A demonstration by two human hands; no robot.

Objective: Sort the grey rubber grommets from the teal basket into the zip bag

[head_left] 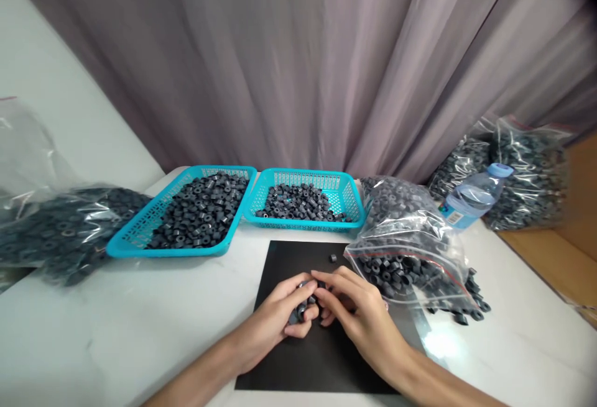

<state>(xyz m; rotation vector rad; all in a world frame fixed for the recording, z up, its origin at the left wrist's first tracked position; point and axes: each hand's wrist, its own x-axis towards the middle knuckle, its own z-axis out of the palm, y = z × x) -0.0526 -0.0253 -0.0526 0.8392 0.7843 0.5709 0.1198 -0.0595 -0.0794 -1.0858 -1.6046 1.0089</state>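
Above a black mat [298, 363], my left hand [282, 307] is curled round several small dark grey ring-shaped pieces [301, 310]. My right hand [359, 307] meets it at the fingertips, with thumb and forefinger pinched at one dark ring piece [321, 285] that is partly hidden by the fingers. A single loose ring piece [333, 258] lies on the mat just beyond the hands. Close to my right hand, an open zip bag [405, 227] lies on its side, with more ring pieces at its mouth.
Two blue baskets, a larger one [224, 248] and a smaller one [303, 225], hold ring pieces behind the mat. A filled bag [88, 220] lies at left. At right are spilled pieces [476, 314], a water bottle [476, 196], filled bags [527, 171] and a cardboard box [583, 196].
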